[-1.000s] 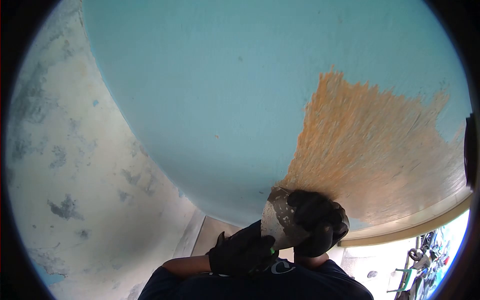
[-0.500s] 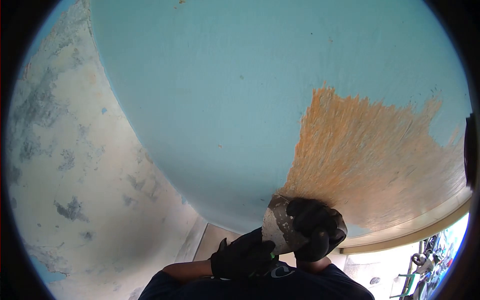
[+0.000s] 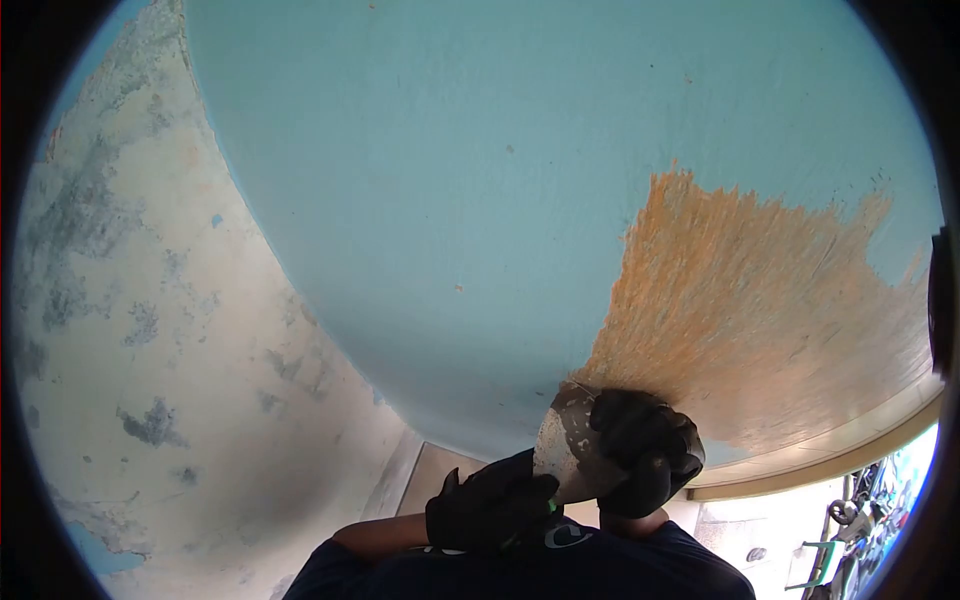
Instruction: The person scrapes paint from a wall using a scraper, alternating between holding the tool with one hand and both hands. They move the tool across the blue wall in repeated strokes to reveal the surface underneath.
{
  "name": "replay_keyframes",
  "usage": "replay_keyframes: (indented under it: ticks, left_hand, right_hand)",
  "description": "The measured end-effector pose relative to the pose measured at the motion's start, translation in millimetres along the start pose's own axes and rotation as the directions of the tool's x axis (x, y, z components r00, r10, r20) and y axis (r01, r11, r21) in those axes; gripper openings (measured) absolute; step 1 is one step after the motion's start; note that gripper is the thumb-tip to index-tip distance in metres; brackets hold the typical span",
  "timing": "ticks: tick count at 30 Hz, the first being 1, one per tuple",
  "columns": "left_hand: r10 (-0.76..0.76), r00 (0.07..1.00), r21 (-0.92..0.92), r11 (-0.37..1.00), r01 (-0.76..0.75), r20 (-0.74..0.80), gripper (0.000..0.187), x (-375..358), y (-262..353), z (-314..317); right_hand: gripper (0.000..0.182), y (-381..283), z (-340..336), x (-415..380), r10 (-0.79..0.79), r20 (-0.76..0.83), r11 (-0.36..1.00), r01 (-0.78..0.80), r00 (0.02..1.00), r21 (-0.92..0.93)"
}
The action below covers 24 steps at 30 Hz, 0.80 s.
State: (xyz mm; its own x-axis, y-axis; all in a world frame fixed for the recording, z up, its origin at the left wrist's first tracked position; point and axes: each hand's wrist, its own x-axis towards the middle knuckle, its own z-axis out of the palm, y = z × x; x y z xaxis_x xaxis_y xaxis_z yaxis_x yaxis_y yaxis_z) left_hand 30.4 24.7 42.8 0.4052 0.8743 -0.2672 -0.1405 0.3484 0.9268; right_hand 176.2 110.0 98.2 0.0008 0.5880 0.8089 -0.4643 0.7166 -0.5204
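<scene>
A wide, stained metal blade (image 3: 562,452) stands against the lower part of a blue painted wall (image 3: 450,200), its top edge at the lower left corner of a bare, orange-brown patch (image 3: 720,300). My right hand (image 3: 648,450), in a black glove, is closed around the blade's right side. Below and to the left, my left hand (image 3: 492,500), also gloved in black, is wrapped round the lower part of the same tool, where a bit of green shows. Part of the tool is hidden behind the gloves.
On the left is a whitish wall (image 3: 130,330) with grey stains and flaked blue paint. A pale ledge (image 3: 820,455) curves along the lower right. Beyond it stand motorcycles (image 3: 860,530) and a green-framed object (image 3: 826,565). A dark object (image 3: 940,300) is at the right edge.
The view has shifted slightly, so the wall and patch appear further right. Both hands and the blade appear slightly further right, still at the patch's lower left corner.
</scene>
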Motion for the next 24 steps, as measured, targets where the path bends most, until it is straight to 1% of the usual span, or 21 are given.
replay_keyframes:
  ticks: [1,3,4,6,7,8,9,10,12,13,14,15,16,18,19,20,21,22,23,24]
  left_hand:
    - [-0.003,1.000,0.000,1.000,0.003,-0.002,0.035,0,-2,-1]
    - [-0.101,0.994,0.041,0.994,0.103,-0.034,0.037,1,-8,-2]
    - [-0.107,0.994,0.035,0.993,0.108,-0.031,0.037,2,-8,-4]
    - [-0.118,0.992,0.145,0.983,0.111,0.040,0.042,3,3,-6]
    - [-0.117,0.992,0.146,0.983,0.109,0.045,0.042,2,-9,-5]
    - [0.082,0.997,0.240,0.968,-0.080,0.001,0.039,2,-28,-7]
    - [0.279,0.960,0.335,0.907,-0.255,-0.024,0.036,1,-34,-8]
    - [0.280,0.960,0.334,0.907,-0.257,-0.024,0.036,0,-37,-11]
    - [0.163,0.983,0.592,0.785,-0.183,0.087,0.046,-4,-34,-14]
    - [0.160,0.983,0.592,0.785,-0.180,0.087,0.046,-3,-35,-11]
    - [0.054,0.998,0.333,0.941,-0.058,0.024,0.045,0,-34,-8]
    - [-0.066,0.998,0.037,0.997,0.066,-0.006,0.044,2,-31,-6]
    - [-0.066,0.998,0.038,0.997,0.066,-0.008,0.044,0,-25,-6]
    - [-0.106,0.993,0.116,0.987,0.110,-0.044,0.045,-8,9,-2]
    - [-0.111,0.993,0.110,0.987,0.115,-0.044,0.045,-7,-8,-5]
    - [0.240,0.971,0.456,0.865,-0.209,-0.010,0.045,-6,-37,-12]
    - [0.534,0.833,0.716,0.525,-0.460,0.144,0.046,-5,-43,-15]
    - [0.536,0.832,0.720,0.519,-0.461,0.146,0.046,-4,-47,-14]
    - [0.384,0.923,0.591,0.744,-0.311,0.003,0.046,-5,-41,-8]
    - [0.188,0.977,0.412,0.902,-0.130,-0.104,0.046,-6,-38,-5]
  right_hand:
    - [0.037,1,0,-2,0.002,-0.002,1.000,-0.002,1.000,0.001]
    - [0.037,4,0,-6,0.028,0.005,0.998,-0.028,1.000,0.053]
    - [0.037,5,0,-7,0.035,0.004,0.998,-0.035,0.999,0.049]
    - [0.036,4,0,-8,0.027,0.002,0.996,-0.027,1.000,0.085]
    - [0.036,2,0,-8,0.025,0.002,0.996,-0.025,1.000,0.080]
    - [0.036,1,1,-6,0.028,0.005,0.999,-0.028,1.000,0.043]
    - [0.036,0,2,-4,0.035,0.005,0.999,-0.035,0.999,0.006]
    - [0.036,1,2,-3,0.034,0.007,0.999,-0.035,0.999,0.005]
    - [0.035,4,1,-4,-0.001,0.003,0.999,0.001,1.000,0.053]
    - [0.035,3,1,-6,0.001,0.001,0.999,-0.001,1.000,0.054]
    - [0.035,3,0,-6,-0.002,0.001,0.998,0.002,1.000,0.069]
    - [0.035,4,0,-6,-0.005,0.002,0.996,0.005,1.000,0.085]
    - [0.035,4,-1,-7,-0.005,0.003,0.996,0.005,1.000,0.087]
    - [0.035,4,-1,-13,0.049,-0.052,0.994,-0.044,0.997,0.095]
    - [0.035,3,-1,-12,0.057,-0.053,0.994,-0.051,0.997,0.093]
    - [0.034,1,0,-9,0.082,-0.028,0.991,-0.078,0.996,0.106]
    - [0.033,1,0,-7,0.099,-0.001,0.988,-0.098,0.995,0.121]
    - [0.033,3,-1,-7,0.093,-0.001,0.988,-0.092,0.996,0.124]
    - [0.033,5,-3,-8,0.057,-0.008,0.994,-0.055,0.998,0.098]
    - [0.032,6,-4,-9,0.019,-0.016,0.997,-0.018,1.000,0.072]
